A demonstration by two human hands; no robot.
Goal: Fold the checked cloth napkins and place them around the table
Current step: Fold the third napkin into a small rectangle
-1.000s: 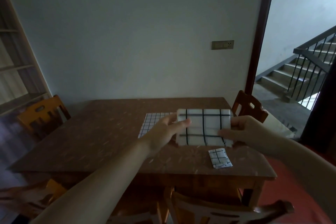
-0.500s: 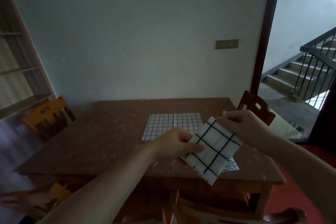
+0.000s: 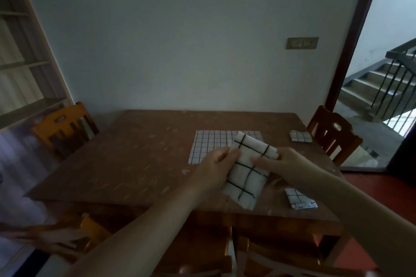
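Observation:
A folded white napkin with wide black checks (image 3: 245,177) hangs tilted above the brown table (image 3: 126,164). My left hand (image 3: 213,167) grips its left edge and my right hand (image 3: 283,164) pinches its right side. Behind it a finer-checked napkin (image 3: 207,144) lies spread flat on the table. One small folded napkin (image 3: 300,201) lies near the table's front right edge. Another folded napkin (image 3: 300,136) sits at the far right edge.
Wooden chairs stand at the left (image 3: 63,128), at the right (image 3: 333,135) and close in front below me (image 3: 247,258). Shelves (image 3: 20,69) fill the left wall. An open doorway on the right shows a staircase (image 3: 382,83).
The held napkin went from a level rectangle to a tilted, narrower fold. Both hands came lower and closer together over the table's front right part.

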